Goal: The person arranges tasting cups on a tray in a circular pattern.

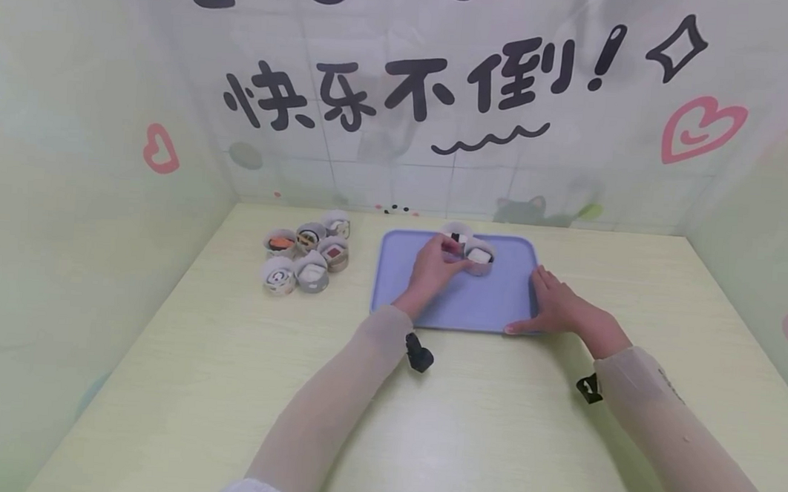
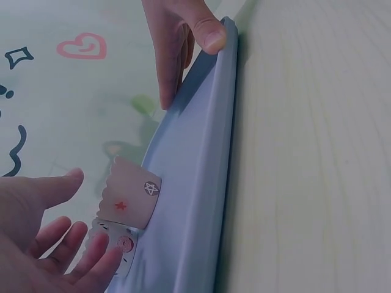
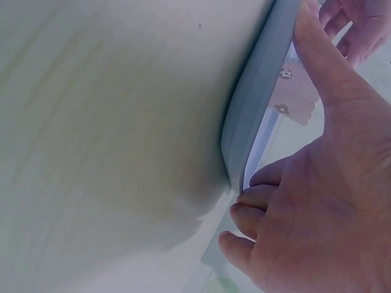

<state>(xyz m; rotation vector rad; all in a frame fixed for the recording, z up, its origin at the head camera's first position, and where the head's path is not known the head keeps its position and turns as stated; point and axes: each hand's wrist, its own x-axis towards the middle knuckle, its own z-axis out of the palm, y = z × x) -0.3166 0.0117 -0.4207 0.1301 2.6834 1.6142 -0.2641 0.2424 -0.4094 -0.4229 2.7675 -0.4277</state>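
A blue rectangular tray (image 1: 392, 276) lies on the table with two paper baking cups near its back edge. The nearer cup (image 2: 129, 194) is pinkish with a scalloped rim and star prints, and a white thing shows inside it. Behind it, the other cup (image 2: 120, 244) is pale with a red round print. My left hand (image 1: 436, 269) is over the tray beside these cups, its fingers loosely spread and holding nothing. At the tray's front right corner, my right hand (image 1: 561, 308) holds the rim between thumb and fingers, the thumb along the front edge.
Left of the tray stands a cluster of several filled baking cups (image 1: 312, 271) on the pale wooden table (image 1: 465, 428). One nearby holds something orange. A printed white wall covering (image 1: 397, 179) rises behind the table's back edge.
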